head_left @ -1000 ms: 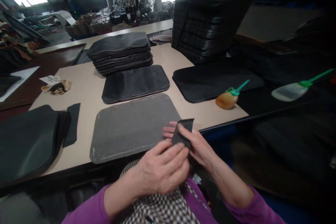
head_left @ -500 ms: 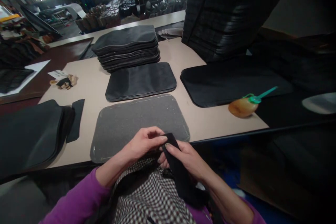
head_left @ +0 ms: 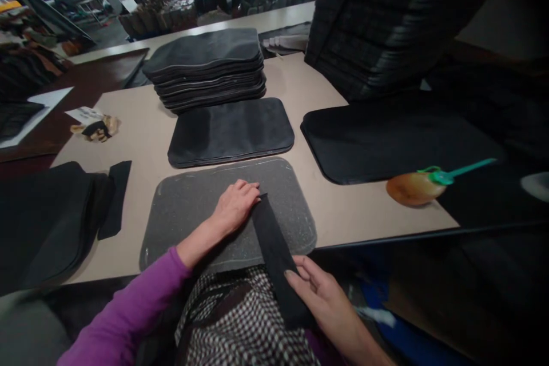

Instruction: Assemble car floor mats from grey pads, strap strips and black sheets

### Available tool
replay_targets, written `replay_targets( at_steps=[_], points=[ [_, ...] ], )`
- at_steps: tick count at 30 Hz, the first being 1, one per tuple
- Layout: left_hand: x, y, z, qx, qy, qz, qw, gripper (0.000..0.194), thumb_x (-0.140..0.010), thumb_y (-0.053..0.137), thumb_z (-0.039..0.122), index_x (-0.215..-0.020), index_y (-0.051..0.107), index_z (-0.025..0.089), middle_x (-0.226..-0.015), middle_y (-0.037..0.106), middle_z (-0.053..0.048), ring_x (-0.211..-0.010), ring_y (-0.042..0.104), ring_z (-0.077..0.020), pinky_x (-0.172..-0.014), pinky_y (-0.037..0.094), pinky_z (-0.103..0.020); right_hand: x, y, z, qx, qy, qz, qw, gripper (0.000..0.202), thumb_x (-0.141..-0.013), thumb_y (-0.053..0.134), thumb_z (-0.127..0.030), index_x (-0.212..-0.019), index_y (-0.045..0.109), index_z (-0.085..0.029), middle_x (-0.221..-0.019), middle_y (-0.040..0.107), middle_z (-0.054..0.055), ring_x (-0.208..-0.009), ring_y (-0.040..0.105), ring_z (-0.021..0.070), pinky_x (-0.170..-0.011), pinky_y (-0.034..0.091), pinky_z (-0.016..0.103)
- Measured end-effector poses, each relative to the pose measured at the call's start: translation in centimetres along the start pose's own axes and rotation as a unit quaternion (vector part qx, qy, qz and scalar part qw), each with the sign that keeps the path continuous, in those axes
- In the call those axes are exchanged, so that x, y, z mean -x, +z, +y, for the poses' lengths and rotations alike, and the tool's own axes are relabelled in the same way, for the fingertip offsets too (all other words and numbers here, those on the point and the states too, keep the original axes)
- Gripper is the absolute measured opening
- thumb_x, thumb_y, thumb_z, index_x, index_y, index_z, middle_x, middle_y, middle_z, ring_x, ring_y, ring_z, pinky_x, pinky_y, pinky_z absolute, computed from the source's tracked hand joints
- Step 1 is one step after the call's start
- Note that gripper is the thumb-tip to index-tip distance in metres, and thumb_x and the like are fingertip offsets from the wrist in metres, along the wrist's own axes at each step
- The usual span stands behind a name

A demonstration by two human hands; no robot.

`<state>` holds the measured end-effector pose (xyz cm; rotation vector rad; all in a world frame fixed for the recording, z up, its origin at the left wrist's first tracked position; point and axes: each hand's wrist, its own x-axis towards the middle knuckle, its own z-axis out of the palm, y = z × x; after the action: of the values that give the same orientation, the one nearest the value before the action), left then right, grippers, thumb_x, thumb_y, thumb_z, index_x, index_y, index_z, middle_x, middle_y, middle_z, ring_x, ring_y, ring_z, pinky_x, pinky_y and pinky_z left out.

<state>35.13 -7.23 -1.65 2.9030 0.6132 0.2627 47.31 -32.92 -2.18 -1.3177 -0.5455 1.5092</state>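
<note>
A long black strip [head_left: 277, 251] slants from the grey rounded panel [head_left: 193, 200] down over the table's front edge toward my lap. My left hand [head_left: 235, 206] lies over the panel, its fingers closed at the strip's upper end. Lower down, my right hand [head_left: 315, 286] grips the strip's right side, thumb on top and fingers beneath. Behind the grey panel sits a low pile of black panels [head_left: 231, 131].
A tall stack of dark panels [head_left: 206, 57] stands at the back. Black panels lie at the left [head_left: 43, 217] and right [head_left: 386, 143]. A small black piece [head_left: 115, 200], an orange bottle with a green nozzle [head_left: 414, 189] and scraps [head_left: 96, 128] rest on the table [head_left: 343, 211].
My left hand has moved forward onto the grey panel with the strip's upper end. My right hand has slid down and right along the strip, which is now stretched out between the hands.
</note>
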Motion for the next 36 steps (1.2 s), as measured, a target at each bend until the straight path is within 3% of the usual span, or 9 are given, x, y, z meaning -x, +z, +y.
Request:
replay_targets(
  at_steps=[3,7,10,13,16,24,31,36],
  points=[
    [1.0,0.4,1.0,-0.028,0.004,-0.006,1.000,0.027,-0.108,0.043,0.035,-0.108,0.065,0.019,-0.141,0.067,-0.009,-0.113,0.057,-0.0285,-0.086,0.053,-0.044,0.4,-0.3,1.2,0.031,0.027,0.008,0.999,0.048,-0.089,0.069,-0.066,-0.105,0.067,-0.021,-0.105,0.074,0.008,-0.093,0.071,0.0238,-0.085,0.056,0.034],
    [1.5,-0.2,1.3,0.043,0.007,0.011,0.999,0.026,-0.108,0.043,0.033,-0.104,0.065,0.020,-0.134,0.070,-0.009,-0.109,0.060,-0.0252,-0.090,0.054,-0.043,0.8,-0.7,1.8,0.116,0.042,0.030,0.992,0.053,-0.086,0.066,-0.073,-0.089,0.064,-0.020,-0.088,0.070,0.006,-0.088,0.068,0.0234,-0.077,0.053,0.031],
    [1.0,-0.9,0.5,0.126,-0.010,0.039,0.991,0.022,-0.107,0.047,0.033,-0.104,0.066,0.022,-0.125,0.071,-0.009,-0.111,0.062,-0.0224,-0.095,0.054,-0.039,1.0,-0.7,1.4,0.140,0.052,0.004,0.989,0.052,-0.089,0.060,-0.073,-0.088,0.064,-0.022,-0.085,0.068,0.004,-0.084,0.066,0.0216,-0.073,0.053,0.030],
    [-0.2,-1.4,-1.0,0.154,-0.044,0.058,0.985,0.020,-0.105,0.054,0.036,-0.105,0.068,0.023,-0.113,0.068,-0.008,-0.105,0.064,-0.0207,-0.089,0.054,-0.035,1.1,-0.3,1.2,0.128,0.063,-0.001,0.990,0.051,-0.090,0.058,-0.073,-0.085,0.060,-0.023,-0.082,0.066,0.002,-0.077,0.066,0.0199,-0.065,0.052,0.029],
    [-1.9,-1.5,-2.8,0.154,-0.074,0.051,0.984,0.018,-0.102,0.060,0.038,-0.102,0.070,0.023,-0.099,0.068,-0.005,-0.091,0.065,-0.0197,-0.081,0.052,-0.033,0.8,0.5,1.3,0.125,0.069,0.006,0.990,0.051,-0.091,0.056,-0.074,-0.082,0.055,-0.024,-0.070,0.063,-0.001,-0.061,0.063,0.0168,-0.054,0.048,0.027],
    [-6.1,-0.9,-5.3,0.091,-0.095,0.038,0.991,0.010,-0.098,0.066,0.032,-0.097,0.067,0.023,-0.097,0.070,-0.004,-0.094,0.065,-0.0223,-0.083,0.049,-0.034,-1.1,3.3,-0.3,0.088,0.078,0.023,0.993,0.064,-0.086,0.051,-0.084,-0.081,0.056,-0.021,-0.063,0.065,0.002,-0.048,0.059,0.0125,-0.045,0.041,0.022],
    [-7.0,-0.5,-5.1,0.025,-0.096,0.030,0.995,0.013,-0.101,0.061,0.034,-0.098,0.069,0.024,-0.097,0.066,-0.005,-0.095,0.061,-0.0233,-0.076,0.046,-0.033,-2.1,3.3,-0.3,0.099,0.065,0.050,0.992,0.063,-0.085,0.050,-0.084,-0.076,0.054,-0.021,-0.059,0.064,0.002,-0.041,0.052,0.0107,-0.041,0.032,0.022],
    [-5.9,-0.7,-5.8,0.033,-0.066,0.049,0.996,0.015,-0.102,0.060,0.035,-0.099,0.069,0.023,-0.099,0.065,-0.006,-0.096,0.058,-0.0234,-0.079,0.048,-0.035,-1.4,2.9,-0.4,0.127,0.043,0.032,0.990,0.060,-0.092,0.048,-0.078,-0.072,0.054,-0.022,-0.055,0.061,0.000,-0.043,0.052,0.0112,-0.049,0.040,0.025]
  ],
)
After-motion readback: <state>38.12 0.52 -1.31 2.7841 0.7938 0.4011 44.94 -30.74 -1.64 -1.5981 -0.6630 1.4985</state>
